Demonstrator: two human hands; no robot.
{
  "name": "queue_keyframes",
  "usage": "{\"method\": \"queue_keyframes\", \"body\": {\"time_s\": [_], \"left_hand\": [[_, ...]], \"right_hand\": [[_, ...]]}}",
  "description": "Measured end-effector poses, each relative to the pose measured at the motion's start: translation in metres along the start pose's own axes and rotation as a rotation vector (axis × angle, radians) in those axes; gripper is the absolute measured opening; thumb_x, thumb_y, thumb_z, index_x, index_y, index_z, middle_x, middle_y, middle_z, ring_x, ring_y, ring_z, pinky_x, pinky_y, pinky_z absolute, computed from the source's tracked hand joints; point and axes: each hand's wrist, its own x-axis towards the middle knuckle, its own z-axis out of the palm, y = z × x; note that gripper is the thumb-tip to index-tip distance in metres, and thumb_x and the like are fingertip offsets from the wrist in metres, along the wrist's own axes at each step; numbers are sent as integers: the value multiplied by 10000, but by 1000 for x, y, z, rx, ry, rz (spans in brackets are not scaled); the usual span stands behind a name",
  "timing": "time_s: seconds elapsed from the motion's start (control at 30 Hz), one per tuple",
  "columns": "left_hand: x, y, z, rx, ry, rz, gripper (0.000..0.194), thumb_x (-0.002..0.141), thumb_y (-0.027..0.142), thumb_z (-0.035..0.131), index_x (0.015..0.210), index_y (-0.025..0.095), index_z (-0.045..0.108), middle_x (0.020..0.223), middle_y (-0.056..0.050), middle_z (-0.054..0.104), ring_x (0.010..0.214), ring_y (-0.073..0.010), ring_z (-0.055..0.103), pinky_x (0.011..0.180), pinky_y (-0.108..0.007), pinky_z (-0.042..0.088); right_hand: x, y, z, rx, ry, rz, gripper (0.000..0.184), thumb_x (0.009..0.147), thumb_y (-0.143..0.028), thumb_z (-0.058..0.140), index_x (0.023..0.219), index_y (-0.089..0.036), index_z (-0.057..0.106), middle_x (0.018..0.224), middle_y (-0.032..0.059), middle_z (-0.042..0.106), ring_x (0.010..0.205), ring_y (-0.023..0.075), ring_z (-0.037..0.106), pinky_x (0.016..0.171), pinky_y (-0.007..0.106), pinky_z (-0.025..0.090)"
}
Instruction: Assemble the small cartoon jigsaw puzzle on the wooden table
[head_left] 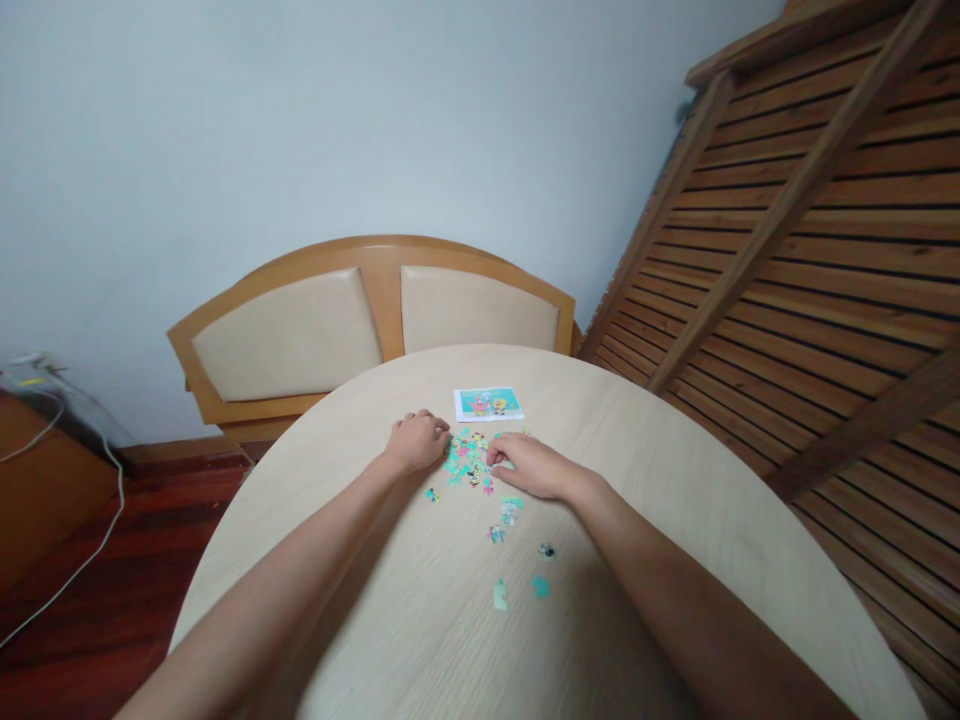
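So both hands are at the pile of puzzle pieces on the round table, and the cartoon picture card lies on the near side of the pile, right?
Not quite: the head view shows the card on the far side of the pile. Both hands are indeed at the pile, on the round table.

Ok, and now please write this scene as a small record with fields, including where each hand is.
surface: round pale table
left hand: at the left edge of the piece pile; grip unclear
right hand: at the pile's right edge, fingers curled; grip unclear
beyond pile: picture card with pink and yellow figures
nearer the person: scattered loose pieces, including a pale green one and a teal one
right side: slatted wooden structure
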Motion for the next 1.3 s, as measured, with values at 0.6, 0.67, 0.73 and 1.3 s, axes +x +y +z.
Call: {"method": "queue_keyframes", "body": {"time_s": [0.6, 0.67, 0.73, 1.3], "left_hand": [[29, 7, -3, -26, -213, -39, 303, 980, 338, 604, 1235, 175, 600, 1251, -99, 605, 1066, -231, 628, 899, -425, 554], [29, 5, -2, -76, -194, -32, 302, 983, 343, 600, 1229, 168, 600, 1240, -98, 608, 1056, -227, 632, 892, -426, 557], [28, 4, -3, -138, -161, -23, 275, 966, 328, 626, 1179, 155, 624, 1173, -89, 641, 1008, -217, 647, 875, -411, 558], [-81, 63, 38, -1103, 112, 271, 249, 881, 376, 648, 948, 145, 712, 840, -57, 713, 784, -165, 635, 744, -261, 492]], "right_hand": [[-84, 22, 11, -64, 271, -21, 251, 960, -281, 564, 1199, -217, 608, 1303, 114, 609, 1264, 266, 500, 1084, 482, 400], [-85, 23, 11, -69, 275, -27, 257, 952, -276, 575, 1200, -219, 608, 1302, 112, 613, 1269, 268, 496, 1086, 488, 401], [-85, 24, 10, -67, 279, -31, 256, 949, -266, 574, 1199, -219, 610, 1297, 110, 619, 1264, 266, 501, 1087, 487, 402], [-79, -29, 20, 141, 409, -19, 390, 845, -191, 705, 1218, -234, 601, 1113, 82, 690, 1104, 262, 594, 989, 446, 468]]}}
